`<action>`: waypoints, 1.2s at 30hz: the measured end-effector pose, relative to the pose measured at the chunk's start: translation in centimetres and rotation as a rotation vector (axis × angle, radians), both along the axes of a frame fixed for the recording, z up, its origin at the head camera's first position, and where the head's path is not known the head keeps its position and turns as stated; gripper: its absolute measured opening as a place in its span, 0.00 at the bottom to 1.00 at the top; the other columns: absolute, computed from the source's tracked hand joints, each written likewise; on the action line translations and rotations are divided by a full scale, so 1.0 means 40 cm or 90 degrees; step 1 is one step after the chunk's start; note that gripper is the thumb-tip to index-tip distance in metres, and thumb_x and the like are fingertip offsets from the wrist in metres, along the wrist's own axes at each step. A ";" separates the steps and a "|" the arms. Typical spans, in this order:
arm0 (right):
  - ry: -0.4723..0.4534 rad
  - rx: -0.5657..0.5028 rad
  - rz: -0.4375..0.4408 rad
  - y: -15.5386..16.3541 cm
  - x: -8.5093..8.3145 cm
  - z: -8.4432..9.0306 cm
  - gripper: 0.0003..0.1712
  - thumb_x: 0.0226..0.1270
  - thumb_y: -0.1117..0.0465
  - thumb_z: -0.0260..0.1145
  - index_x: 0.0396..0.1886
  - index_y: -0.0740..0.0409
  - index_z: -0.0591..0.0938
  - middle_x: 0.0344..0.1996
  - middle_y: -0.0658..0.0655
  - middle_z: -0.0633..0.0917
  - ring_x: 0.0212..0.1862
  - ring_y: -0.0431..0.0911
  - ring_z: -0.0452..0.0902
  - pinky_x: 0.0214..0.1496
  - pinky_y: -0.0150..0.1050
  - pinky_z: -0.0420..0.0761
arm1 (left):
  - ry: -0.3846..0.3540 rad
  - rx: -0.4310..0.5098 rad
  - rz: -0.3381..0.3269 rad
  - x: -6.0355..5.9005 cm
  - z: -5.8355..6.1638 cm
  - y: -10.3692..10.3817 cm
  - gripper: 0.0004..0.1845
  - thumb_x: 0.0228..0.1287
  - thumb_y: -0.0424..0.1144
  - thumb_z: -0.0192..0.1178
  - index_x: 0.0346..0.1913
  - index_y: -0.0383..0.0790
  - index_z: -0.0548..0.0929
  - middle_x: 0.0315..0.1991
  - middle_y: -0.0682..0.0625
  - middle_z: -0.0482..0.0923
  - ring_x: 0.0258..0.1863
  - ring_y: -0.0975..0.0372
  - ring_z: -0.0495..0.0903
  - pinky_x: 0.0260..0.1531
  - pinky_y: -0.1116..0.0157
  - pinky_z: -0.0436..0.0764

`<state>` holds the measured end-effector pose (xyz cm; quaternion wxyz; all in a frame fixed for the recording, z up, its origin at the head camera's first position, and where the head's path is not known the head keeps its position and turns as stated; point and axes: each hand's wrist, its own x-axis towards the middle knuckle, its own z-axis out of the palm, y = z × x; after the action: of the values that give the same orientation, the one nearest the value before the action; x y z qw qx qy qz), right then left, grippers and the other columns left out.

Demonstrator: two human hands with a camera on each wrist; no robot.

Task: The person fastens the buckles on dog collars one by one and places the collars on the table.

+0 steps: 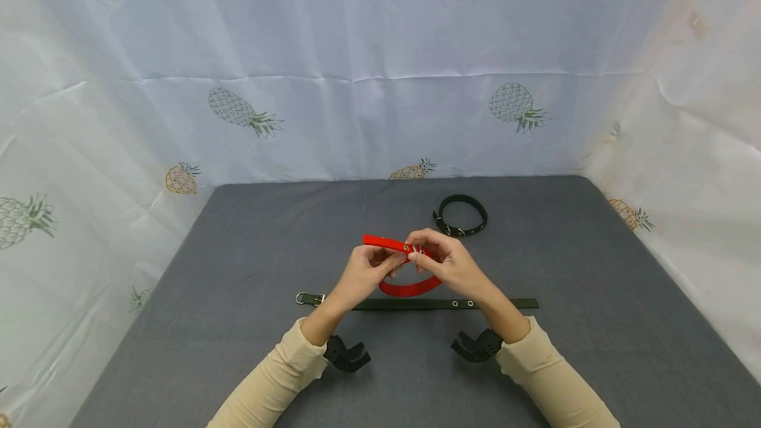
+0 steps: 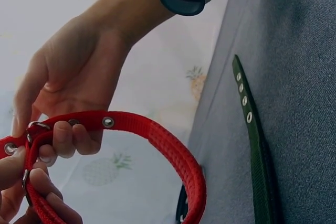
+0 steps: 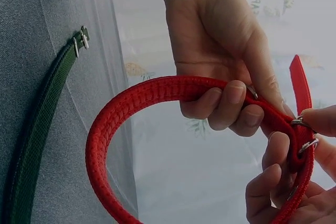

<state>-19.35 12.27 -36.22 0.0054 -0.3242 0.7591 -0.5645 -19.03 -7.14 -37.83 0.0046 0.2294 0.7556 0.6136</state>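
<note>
A red pet collar (image 1: 410,290) is bent into a loop and held above the table by both hands. The left hand (image 1: 370,273) grips the strap by the buckle. The right hand (image 1: 447,261) pinches the collar at its metal buckle (image 3: 308,145). The strap's free end (image 3: 299,80) passes through the hardware and sticks out, pointing left in the head view. Metal eyelets (image 2: 108,122) show along the strap. Under the hands, a dark green collar (image 1: 410,304) lies stretched out flat, its buckle (image 1: 321,299) at the left and eyelets at the right.
Behind the hands, a black collar (image 1: 485,216) lies buckled in a ring on the grey tabletop (image 1: 267,243). White sheets with pineapple prints (image 1: 232,106) hang around the back and sides. Each wrist carries a black camera mount (image 1: 351,356).
</note>
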 end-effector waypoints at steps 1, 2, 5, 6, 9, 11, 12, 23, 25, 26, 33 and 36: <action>-0.001 -0.002 0.005 0.001 -0.001 -0.001 0.11 0.70 0.66 0.60 0.48 0.67 0.76 0.29 0.64 0.78 0.27 0.35 0.74 0.28 0.33 0.76 | -0.002 -0.001 0.000 0.000 0.000 0.000 0.10 0.67 0.33 0.58 0.41 0.27 0.83 0.28 0.31 0.80 0.23 0.66 0.75 0.27 0.66 0.79; -0.003 -0.005 0.012 0.002 -0.002 -0.002 0.11 0.70 0.66 0.60 0.48 0.68 0.76 0.29 0.64 0.78 0.27 0.36 0.74 0.29 0.33 0.78 | -0.004 -0.001 0.000 0.001 0.001 0.000 0.10 0.67 0.33 0.59 0.41 0.27 0.83 0.28 0.31 0.80 0.23 0.67 0.75 0.27 0.66 0.79; -0.011 -0.012 0.025 0.004 -0.002 -0.003 0.11 0.70 0.66 0.60 0.48 0.69 0.76 0.28 0.66 0.77 0.27 0.36 0.74 0.31 0.32 0.81 | 0.005 -0.002 0.002 0.002 0.003 -0.002 0.10 0.67 0.33 0.59 0.41 0.28 0.84 0.28 0.32 0.80 0.23 0.68 0.75 0.26 0.66 0.78; -0.016 -0.013 0.027 0.004 -0.002 -0.003 0.11 0.69 0.67 0.60 0.48 0.69 0.76 0.30 0.67 0.77 0.28 0.36 0.75 0.32 0.33 0.82 | 0.008 -0.002 0.003 0.002 0.004 -0.003 0.10 0.67 0.33 0.59 0.41 0.28 0.84 0.28 0.32 0.81 0.23 0.68 0.75 0.26 0.65 0.78; -0.030 -0.010 0.025 0.002 -0.002 -0.002 0.11 0.68 0.69 0.61 0.48 0.69 0.76 0.34 0.69 0.79 0.31 0.34 0.77 0.35 0.35 0.85 | 0.015 0.001 0.008 0.003 0.005 -0.007 0.09 0.66 0.33 0.60 0.41 0.28 0.84 0.28 0.31 0.81 0.23 0.68 0.74 0.26 0.65 0.78; -0.038 -0.005 0.019 0.001 -0.001 -0.003 0.11 0.67 0.70 0.61 0.48 0.68 0.76 0.38 0.69 0.80 0.33 0.34 0.79 0.36 0.36 0.85 | 0.009 0.004 0.010 0.004 0.006 -0.009 0.09 0.65 0.32 0.60 0.41 0.28 0.84 0.28 0.30 0.80 0.24 0.67 0.74 0.28 0.67 0.77; -0.041 -0.003 0.018 0.000 -0.001 -0.003 0.12 0.67 0.69 0.61 0.48 0.68 0.76 0.39 0.69 0.81 0.34 0.34 0.79 0.36 0.36 0.85 | 0.007 0.004 0.010 0.004 0.005 -0.011 0.09 0.65 0.32 0.61 0.42 0.27 0.84 0.29 0.29 0.80 0.24 0.68 0.74 0.28 0.67 0.77; -0.069 -0.026 0.017 0.001 -0.003 -0.008 0.13 0.74 0.62 0.56 0.46 0.70 0.76 0.34 0.63 0.81 0.27 0.47 0.78 0.32 0.38 0.85 | 0.019 -0.010 0.004 0.005 0.010 -0.023 0.08 0.63 0.30 0.62 0.42 0.29 0.83 0.33 0.33 0.82 0.25 0.66 0.75 0.30 0.74 0.76; -0.074 -0.032 0.016 0.001 -0.002 -0.006 0.13 0.74 0.62 0.56 0.46 0.70 0.76 0.35 0.65 0.81 0.27 0.48 0.79 0.33 0.38 0.85 | 0.017 -0.013 -0.002 0.005 0.012 -0.023 0.08 0.63 0.30 0.61 0.43 0.28 0.82 0.35 0.33 0.83 0.26 0.68 0.76 0.32 0.74 0.77; -0.077 -0.034 0.017 0.001 -0.002 -0.004 0.13 0.74 0.62 0.56 0.46 0.70 0.76 0.35 0.65 0.81 0.27 0.48 0.79 0.32 0.38 0.85 | 0.014 -0.012 -0.004 0.005 0.012 -0.024 0.08 0.63 0.30 0.61 0.43 0.28 0.82 0.36 0.32 0.83 0.26 0.68 0.77 0.32 0.74 0.78; -0.055 -0.060 0.047 0.010 -0.007 -0.006 0.14 0.73 0.64 0.57 0.48 0.72 0.74 0.35 0.45 0.81 0.28 0.38 0.78 0.33 0.35 0.84 | 0.016 -0.019 -0.019 0.004 0.014 -0.026 0.08 0.63 0.30 0.61 0.43 0.28 0.81 0.36 0.29 0.81 0.26 0.71 0.76 0.33 0.73 0.78; -0.044 -0.067 0.045 0.012 -0.007 -0.002 0.15 0.72 0.64 0.57 0.50 0.73 0.72 0.36 0.42 0.81 0.28 0.35 0.79 0.34 0.35 0.85 | 0.020 -0.015 -0.029 0.004 0.015 -0.027 0.09 0.64 0.30 0.61 0.45 0.29 0.81 0.39 0.30 0.82 0.28 0.73 0.78 0.35 0.74 0.80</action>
<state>-19.63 12.76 -36.30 0.0344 -0.3314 0.7157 -0.6138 -18.86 -8.22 -37.23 0.0093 0.2564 0.7575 0.6003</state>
